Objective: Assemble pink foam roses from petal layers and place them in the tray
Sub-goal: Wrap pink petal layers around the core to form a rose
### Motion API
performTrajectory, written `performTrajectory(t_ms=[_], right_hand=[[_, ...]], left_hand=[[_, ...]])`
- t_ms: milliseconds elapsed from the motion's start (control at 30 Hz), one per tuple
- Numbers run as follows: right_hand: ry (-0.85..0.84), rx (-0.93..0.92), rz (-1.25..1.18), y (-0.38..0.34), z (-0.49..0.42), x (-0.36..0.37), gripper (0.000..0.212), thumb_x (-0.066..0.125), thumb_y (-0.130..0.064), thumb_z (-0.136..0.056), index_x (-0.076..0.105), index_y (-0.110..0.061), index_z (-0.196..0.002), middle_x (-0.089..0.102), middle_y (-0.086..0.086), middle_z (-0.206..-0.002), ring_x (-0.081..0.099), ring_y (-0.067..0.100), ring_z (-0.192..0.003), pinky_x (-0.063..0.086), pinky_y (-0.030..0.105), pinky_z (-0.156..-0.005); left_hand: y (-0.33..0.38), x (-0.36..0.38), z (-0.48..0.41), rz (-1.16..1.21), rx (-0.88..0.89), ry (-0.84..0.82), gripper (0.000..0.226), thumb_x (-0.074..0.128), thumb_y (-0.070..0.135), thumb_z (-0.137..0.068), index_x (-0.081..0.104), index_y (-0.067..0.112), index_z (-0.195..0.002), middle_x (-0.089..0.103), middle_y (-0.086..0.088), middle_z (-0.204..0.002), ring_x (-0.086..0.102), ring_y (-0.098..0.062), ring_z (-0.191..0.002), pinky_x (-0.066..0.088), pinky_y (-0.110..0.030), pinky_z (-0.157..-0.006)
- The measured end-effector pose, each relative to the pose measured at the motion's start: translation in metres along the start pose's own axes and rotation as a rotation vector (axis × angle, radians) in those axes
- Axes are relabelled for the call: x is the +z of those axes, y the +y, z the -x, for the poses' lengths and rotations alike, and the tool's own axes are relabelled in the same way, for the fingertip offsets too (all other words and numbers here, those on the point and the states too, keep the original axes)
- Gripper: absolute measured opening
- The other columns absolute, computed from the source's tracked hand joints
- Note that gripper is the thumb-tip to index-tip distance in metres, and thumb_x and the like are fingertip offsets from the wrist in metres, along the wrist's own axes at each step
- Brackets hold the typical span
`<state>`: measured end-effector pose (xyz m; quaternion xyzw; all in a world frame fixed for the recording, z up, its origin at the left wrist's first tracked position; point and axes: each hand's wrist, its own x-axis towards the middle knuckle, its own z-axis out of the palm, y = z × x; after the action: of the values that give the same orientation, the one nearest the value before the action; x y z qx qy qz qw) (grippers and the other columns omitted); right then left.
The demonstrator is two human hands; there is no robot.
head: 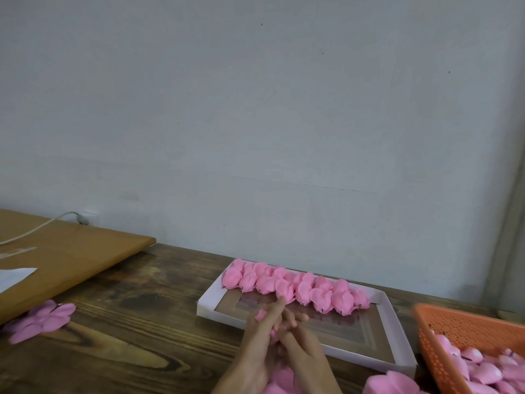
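As our left hand [254, 348] and right hand [305, 351] met over the near edge of the tray [216, 314], we noted both gripping one half-hidden rose [260, 315], fingers curled round it. Finished roses [295, 285] filled the tray's far row; an orange basket [460, 328] of petals [483, 371] stood right.

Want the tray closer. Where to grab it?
Pinch the low left wall of the tray, from the left: roses line the far wall, the basket crowds the right, and the left hand and right hand work petals over the near wall.
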<state>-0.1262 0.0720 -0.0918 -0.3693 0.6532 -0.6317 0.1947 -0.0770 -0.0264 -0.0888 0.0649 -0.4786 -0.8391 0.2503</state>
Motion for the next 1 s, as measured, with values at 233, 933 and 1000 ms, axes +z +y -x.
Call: performTrajectory(t_ms=[233, 933, 1000], right_hand=[[0.070, -0.046, -0.051, 0.002, -0.001, 0.002, 0.010, 0.065, 0.000, -0.097, 0.070, -0.005, -0.104, 0.077, 0.005, -0.078, 0.068, 0.011, -0.066, 0.051, 0.025, -0.058], [0.101, -0.032, 0.157, 0.010, 0.002, 0.001, 0.014, 0.061, -0.022, -0.103, 0.071, -0.023, -0.094, 0.073, -0.005, -0.074, 0.068, 0.006, -0.073, 0.053, 0.031, -0.077], [0.113, 0.005, 0.213, 0.011, 0.001, 0.000, 0.023, 0.056, -0.027, -0.105, 0.071, -0.030, -0.087, 0.071, -0.008, -0.072, 0.067, 0.005, -0.074, 0.053, 0.030, -0.079]], left_hand=[[0.002, -0.004, -0.004, -0.024, -0.006, 0.030, 0.043, 0.077, 0.040, -0.081, 0.061, 0.007, -0.059, 0.076, -0.026, -0.102, 0.073, -0.024, -0.073, 0.054, -0.028, -0.055], [-0.004, -0.005, -0.008, -0.061, -0.023, -0.006, 0.055, 0.086, 0.055, -0.071, 0.060, 0.008, -0.062, 0.077, -0.025, -0.096, 0.069, -0.026, -0.076, 0.042, -0.025, -0.053], [-0.005, -0.004, -0.008, -0.055, -0.005, -0.019, 0.062, 0.092, 0.058, -0.062, 0.055, 0.009, -0.058, 0.075, -0.022, -0.087, 0.068, -0.025, -0.077, 0.037, -0.022, -0.049]])
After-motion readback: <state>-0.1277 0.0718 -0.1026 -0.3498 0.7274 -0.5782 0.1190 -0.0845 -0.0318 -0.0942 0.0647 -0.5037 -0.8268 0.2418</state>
